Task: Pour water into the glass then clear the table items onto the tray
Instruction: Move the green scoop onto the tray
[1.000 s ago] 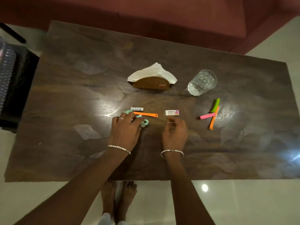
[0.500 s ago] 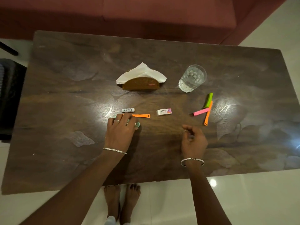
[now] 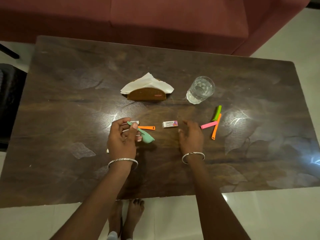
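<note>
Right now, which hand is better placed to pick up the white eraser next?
Right. The right hand is open and empty, just beside the eraser, while the left hand pinches a green plastic piece and is farther from it.

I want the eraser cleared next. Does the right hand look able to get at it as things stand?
Probably yes. The right hand hangs open beside the eraser, seemingly empty, and only bare table lies between them.
</note>
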The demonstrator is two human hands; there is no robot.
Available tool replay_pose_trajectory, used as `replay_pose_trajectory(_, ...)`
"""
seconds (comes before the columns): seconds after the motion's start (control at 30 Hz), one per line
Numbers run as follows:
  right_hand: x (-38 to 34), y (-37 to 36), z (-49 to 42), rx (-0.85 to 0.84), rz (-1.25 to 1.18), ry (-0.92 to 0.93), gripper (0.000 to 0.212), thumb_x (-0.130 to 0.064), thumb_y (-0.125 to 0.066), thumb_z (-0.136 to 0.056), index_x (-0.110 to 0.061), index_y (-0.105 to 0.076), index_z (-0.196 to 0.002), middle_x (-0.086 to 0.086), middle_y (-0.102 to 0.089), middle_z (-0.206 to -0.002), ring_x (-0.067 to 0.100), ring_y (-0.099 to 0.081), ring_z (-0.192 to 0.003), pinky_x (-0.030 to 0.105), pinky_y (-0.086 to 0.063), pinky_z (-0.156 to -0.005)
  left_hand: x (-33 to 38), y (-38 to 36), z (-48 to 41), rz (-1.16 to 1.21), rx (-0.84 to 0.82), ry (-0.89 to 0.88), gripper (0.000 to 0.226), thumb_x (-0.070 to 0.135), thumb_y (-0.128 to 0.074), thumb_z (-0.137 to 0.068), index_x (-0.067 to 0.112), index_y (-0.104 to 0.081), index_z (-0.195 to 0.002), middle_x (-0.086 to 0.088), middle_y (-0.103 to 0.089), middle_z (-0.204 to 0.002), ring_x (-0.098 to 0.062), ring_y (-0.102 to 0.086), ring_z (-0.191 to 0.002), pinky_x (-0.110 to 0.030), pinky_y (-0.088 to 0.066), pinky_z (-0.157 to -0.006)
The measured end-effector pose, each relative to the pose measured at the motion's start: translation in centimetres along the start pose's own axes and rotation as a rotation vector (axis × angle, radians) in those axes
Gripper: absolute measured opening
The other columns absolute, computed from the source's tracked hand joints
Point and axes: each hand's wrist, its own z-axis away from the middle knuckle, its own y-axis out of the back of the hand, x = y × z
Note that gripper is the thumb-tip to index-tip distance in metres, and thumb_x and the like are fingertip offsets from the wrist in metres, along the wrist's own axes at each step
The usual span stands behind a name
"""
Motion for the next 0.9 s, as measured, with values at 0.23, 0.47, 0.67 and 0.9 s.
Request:
replay_pose_trajectory(0.23,-0.9,-3.1,-1.8,-0.149,0.324,0.128,0.04,-0.01,-0.058,-0.094,-0.016,-0.06,-0.134,0.006,-0.057,-0.139,0.031,-0.048,-0.117,0.033,-0.038,-0.098,0.0,2.0,-1.3,0.342,0.05,0.319,0.017,-0.006,-0.06,-0.09,0.004,-0.065,-0.102,-0.018,-0.069,-0.103,-0.018,-0.074,-0.081,-0.02,-0.058,-0.07)
replay_pose_trajectory(0.47,-3.8,-4.1,0.7,-0.036,0.127,-0.046,0.025,-0.018,-0.069,-0.089,-0.004,-0.065,-0.109,0.016,-0.064,-0.114,0.036,-0.056,-0.104,0.041,-0.043,-0.085,0.7,5.4,-2.2,0.622,0.156,0.639,0.013,-0.01,-0.059,-0.088,-0.006,-0.064,-0.099,-0.017,-0.075,-0.085,-0.021,-0.075,-0.076,-0.021,-0.059,-0.06)
replay_pose_trajectory(0.67,-11.5,-6.7,6.5,0.061,-0.338,-0.174,0.015,-0.019,-0.079,-0.08,-0.017,-0.071,-0.092,-0.003,-0.071,-0.082,0.014,-0.068,-0.075,0.027,-0.054,-0.072,1.5,10.2,-2.6,0.57,0.089,0.718,0.013,-0.001,-0.058,-0.092,0.007,-0.063,-0.101,-0.01,-0.076,-0.079,-0.014,-0.075,-0.071,-0.022,-0.058,-0.055)
replay_pose_trajectory(0.9,-20.7,-11.6,11.4,-0.026,-0.633,-0.336,0.017,-0.006,-0.081,-0.078,-0.006,-0.073,-0.093,-0.002,-0.072,-0.077,0.01,-0.066,-0.067,0.007,-0.049,-0.063,2.9,17.8,-3.7,0.52,0.125,0.686,0.018,0.008,-0.055,-0.096,0.022,-0.067,-0.1,0.001,-0.077,-0.081,-0.005,-0.073,-0.07,-0.019,-0.057,-0.055)
